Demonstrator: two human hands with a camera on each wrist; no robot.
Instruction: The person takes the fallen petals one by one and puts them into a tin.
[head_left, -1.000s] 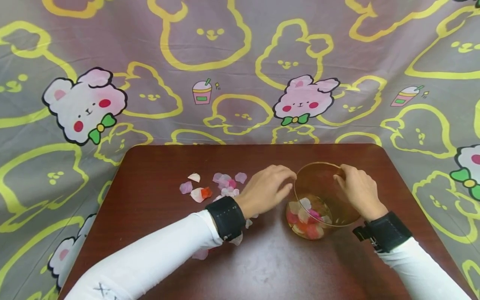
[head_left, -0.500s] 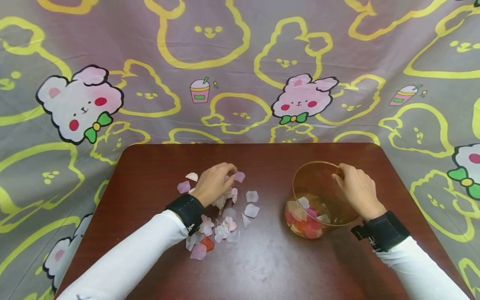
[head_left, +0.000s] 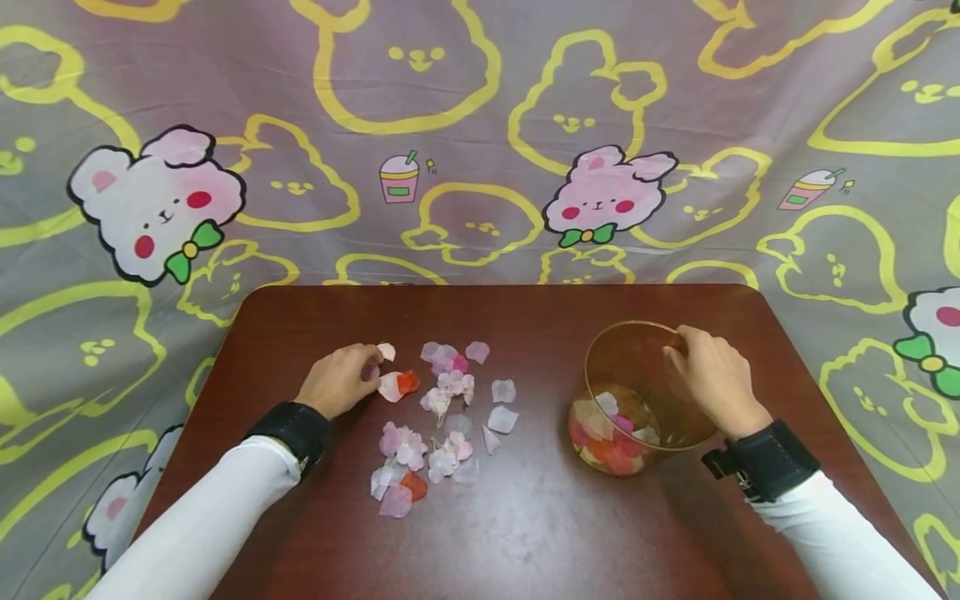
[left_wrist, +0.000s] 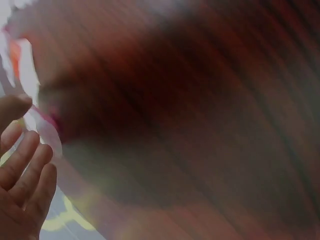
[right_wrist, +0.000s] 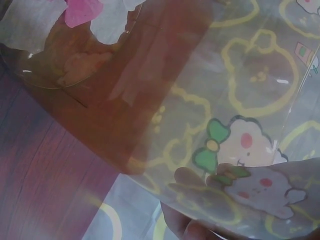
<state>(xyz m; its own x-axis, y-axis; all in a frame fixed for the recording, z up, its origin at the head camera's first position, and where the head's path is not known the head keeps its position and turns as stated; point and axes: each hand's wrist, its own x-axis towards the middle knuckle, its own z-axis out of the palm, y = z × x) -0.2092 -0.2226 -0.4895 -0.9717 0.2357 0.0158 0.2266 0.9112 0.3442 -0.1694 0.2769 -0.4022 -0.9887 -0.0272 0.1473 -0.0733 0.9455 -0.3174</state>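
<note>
At the left of the petals in the head view is my left hand (head_left: 341, 379). Its thumb and index finger stand apart around a purple petal (head_left: 372, 370), right at the petal's edges. A cream petal (head_left: 386, 352) lies just beyond the fingertips, and a white petal (head_left: 391, 387) with an orange one (head_left: 408, 382) lies beside the thumb. My right hand (head_left: 712, 379) grips the rim of a see-through amber container (head_left: 637, 367), thumb inside and fingers outside. Red, pink and pale petals (head_left: 611, 442) cover its bottom; some also show through the wall in the right wrist view.
Clusters of pale pink blossoms (head_left: 450, 454) and loose petals (head_left: 504, 419) are spread over the middle of the dark wooden table (head_left: 540, 533). A cartoon-printed cloth (head_left: 465, 100) hangs behind the far edge and along both sides.
My left hand has moved left from the container's rim, across the scattered petals, to the purple petal at their left side. My right hand has stayed on the container's rim.
</note>
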